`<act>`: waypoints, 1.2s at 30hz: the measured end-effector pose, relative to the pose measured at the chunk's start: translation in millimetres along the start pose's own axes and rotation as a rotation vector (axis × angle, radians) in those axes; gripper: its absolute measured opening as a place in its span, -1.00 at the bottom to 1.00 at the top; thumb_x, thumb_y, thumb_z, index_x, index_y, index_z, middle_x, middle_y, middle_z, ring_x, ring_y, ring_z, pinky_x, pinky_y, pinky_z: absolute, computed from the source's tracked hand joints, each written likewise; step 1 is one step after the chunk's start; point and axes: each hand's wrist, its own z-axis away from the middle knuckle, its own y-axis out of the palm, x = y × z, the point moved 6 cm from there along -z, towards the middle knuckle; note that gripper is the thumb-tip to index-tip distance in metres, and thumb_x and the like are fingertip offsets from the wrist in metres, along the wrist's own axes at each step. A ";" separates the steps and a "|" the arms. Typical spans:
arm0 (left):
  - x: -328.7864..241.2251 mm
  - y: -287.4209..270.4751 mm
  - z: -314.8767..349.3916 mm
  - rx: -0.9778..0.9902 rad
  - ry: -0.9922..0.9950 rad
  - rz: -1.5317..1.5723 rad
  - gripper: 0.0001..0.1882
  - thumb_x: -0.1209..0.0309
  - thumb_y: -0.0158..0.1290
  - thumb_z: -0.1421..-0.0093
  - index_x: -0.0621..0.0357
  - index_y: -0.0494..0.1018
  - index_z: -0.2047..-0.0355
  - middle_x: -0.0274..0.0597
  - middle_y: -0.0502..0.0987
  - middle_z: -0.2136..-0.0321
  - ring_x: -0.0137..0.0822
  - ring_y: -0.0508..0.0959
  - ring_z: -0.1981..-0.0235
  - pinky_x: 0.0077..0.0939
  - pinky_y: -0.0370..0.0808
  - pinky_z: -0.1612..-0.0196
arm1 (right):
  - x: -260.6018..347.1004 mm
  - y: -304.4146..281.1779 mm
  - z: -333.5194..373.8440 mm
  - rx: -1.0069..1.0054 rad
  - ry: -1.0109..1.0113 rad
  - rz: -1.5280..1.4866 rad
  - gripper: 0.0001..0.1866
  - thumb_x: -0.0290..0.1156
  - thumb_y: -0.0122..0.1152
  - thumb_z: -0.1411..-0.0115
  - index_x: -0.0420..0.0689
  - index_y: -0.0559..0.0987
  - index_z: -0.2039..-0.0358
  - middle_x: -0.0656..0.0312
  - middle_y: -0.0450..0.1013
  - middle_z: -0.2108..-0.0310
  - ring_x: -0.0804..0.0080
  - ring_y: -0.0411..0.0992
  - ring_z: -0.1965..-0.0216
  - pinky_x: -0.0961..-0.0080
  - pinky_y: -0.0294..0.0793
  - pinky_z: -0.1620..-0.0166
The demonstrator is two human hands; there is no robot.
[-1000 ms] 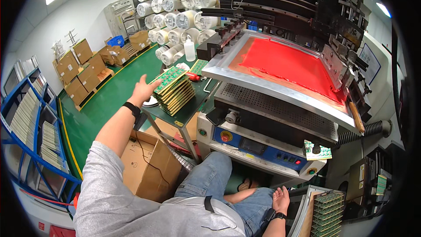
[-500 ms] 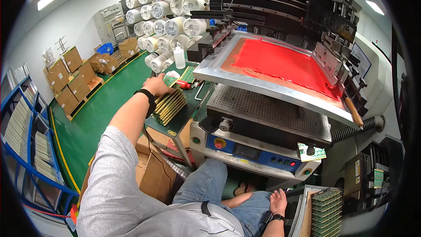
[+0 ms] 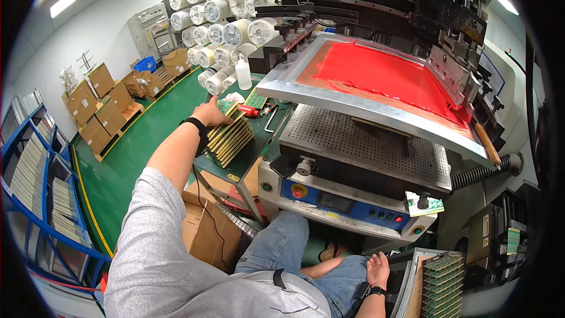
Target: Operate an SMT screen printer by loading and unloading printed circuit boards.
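Note:
My left hand (image 3: 213,113) reaches out to a stack of circuit boards (image 3: 231,143) on the green side table, its fingers and thumb closed over a green circuit board at the top. Part of that board is hidden under the hand. Palm up beside my thigh, my right hand (image 3: 378,268) rests with loosely curled fingers and holds nothing. To the right of the left hand lie a red-handled tool (image 3: 248,111), a bent metal hex key (image 3: 270,121) and another green board (image 3: 256,100).
A printing machine with a perforated bed (image 3: 318,135) stands ahead, under a tilted metal-framed screen (image 3: 341,104) spread with red ink (image 3: 376,73). A white bottle (image 3: 243,75) is behind the stack. Racked boards (image 3: 442,285) stand at lower right, a cardboard box (image 3: 215,232) below the table.
The whole view has shifted slightly. My left hand stays at the top of the board stack, and my right hand keeps its place by my thigh.

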 end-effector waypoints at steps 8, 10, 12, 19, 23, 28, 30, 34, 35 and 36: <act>-8.4 -8.1 8.0 -0.033 0.068 -0.002 0.33 -0.15 0.43 0.21 -0.02 -0.01 -0.49 0.26 0.35 -0.27 0.15 0.33 -0.32 -0.13 0.30 -0.35 | 0.2 -1.8 -1.5 0.007 0.010 0.009 -0.73 -0.25 0.18 -0.39 -0.03 0.53 -0.04 0.20 0.59 0.29 0.37 0.53 0.34 0.40 0.61 0.26; -14.8 1.6 12.9 -0.003 0.110 -0.042 0.31 -0.12 0.44 0.19 -0.08 -0.02 -0.49 0.32 0.33 -0.26 0.19 0.34 -0.30 -0.12 0.34 -0.32 | 0.8 -1.1 -2.1 0.003 0.008 0.005 -0.73 -0.25 0.17 -0.39 -0.03 0.53 -0.04 0.20 0.59 0.29 0.37 0.53 0.34 0.40 0.61 0.26; -13.7 3.5 16.8 0.007 0.094 -0.031 0.33 -0.11 0.44 0.21 -0.09 -0.04 -0.50 0.30 0.30 -0.28 0.19 0.35 -0.30 -0.13 0.33 -0.33 | 0.6 0.4 -2.0 0.016 0.009 0.014 -0.73 -0.25 0.17 -0.39 -0.03 0.53 -0.04 0.20 0.59 0.29 0.37 0.53 0.34 0.41 0.61 0.26; -8.1 10.5 11.7 0.035 0.081 0.015 0.38 -0.09 0.46 0.24 -0.15 -0.10 -0.52 0.27 0.16 -0.35 0.16 0.38 -0.28 -0.16 0.34 -0.33 | 2.9 1.6 0.5 0.017 0.005 0.009 -0.71 -0.25 0.17 -0.39 -0.03 0.52 -0.06 0.21 0.58 0.29 0.37 0.53 0.34 0.41 0.60 0.26; -7.0 5.1 3.8 -0.017 0.078 0.040 0.38 -0.09 0.44 0.23 -0.15 -0.12 -0.52 0.28 0.18 -0.33 0.15 0.38 -0.28 -0.16 0.37 -0.31 | 3.5 3.8 1.5 0.006 0.011 0.016 -0.71 -0.25 0.17 -0.39 -0.03 0.52 -0.06 0.22 0.58 0.30 0.37 0.53 0.35 0.42 0.60 0.27; -4.4 8.3 -2.1 -0.024 -0.007 0.016 0.38 -0.12 0.43 0.22 -0.11 -0.12 -0.52 0.24 0.22 -0.32 0.12 0.38 -0.29 -0.15 0.36 -0.31 | 4.6 5.9 1.9 -0.003 0.009 0.016 -0.71 -0.25 0.17 -0.39 -0.04 0.52 -0.06 0.22 0.58 0.32 0.38 0.53 0.36 0.43 0.60 0.27; -2.1 18.0 -4.5 0.029 -0.041 -0.012 0.40 -0.17 0.43 0.22 -0.08 -0.13 -0.52 0.24 0.21 -0.34 0.13 0.35 -0.32 -0.14 0.33 -0.34 | 4.8 4.9 1.6 -0.004 0.007 0.014 -0.71 -0.25 0.17 -0.39 -0.04 0.52 -0.06 0.22 0.58 0.32 0.39 0.53 0.36 0.43 0.60 0.27; 5.7 11.6 -20.3 0.158 -0.017 0.093 0.36 -0.22 0.40 0.11 -0.15 -0.17 -0.53 0.23 0.04 -0.44 0.18 0.23 -0.39 -0.10 0.23 -0.39 | 3.6 5.3 -0.4 0.013 0.010 0.000 -0.69 -0.26 0.12 -0.41 -0.07 0.47 -0.09 0.18 0.56 0.28 0.34 0.50 0.34 0.36 0.58 0.27; 9.9 8.0 -20.9 0.160 -0.019 0.092 0.36 -0.22 0.40 0.11 -0.15 -0.17 -0.53 0.23 0.04 -0.44 0.18 0.23 -0.39 -0.10 0.23 -0.39 | 4.0 3.3 0.0 0.002 0.007 0.003 -0.69 -0.26 0.12 -0.41 -0.07 0.47 -0.09 0.18 0.56 0.28 0.34 0.50 0.34 0.36 0.58 0.27; 10.5 -0.3 -12.9 0.217 -0.021 0.168 0.34 -0.23 0.38 0.08 -0.14 -0.18 -0.53 0.21 0.03 -0.45 0.16 0.21 -0.40 -0.10 0.21 -0.39 | 4.2 1.5 0.1 -0.008 0.005 0.006 -0.69 -0.26 0.13 -0.41 -0.07 0.47 -0.09 0.18 0.56 0.28 0.34 0.50 0.35 0.36 0.58 0.27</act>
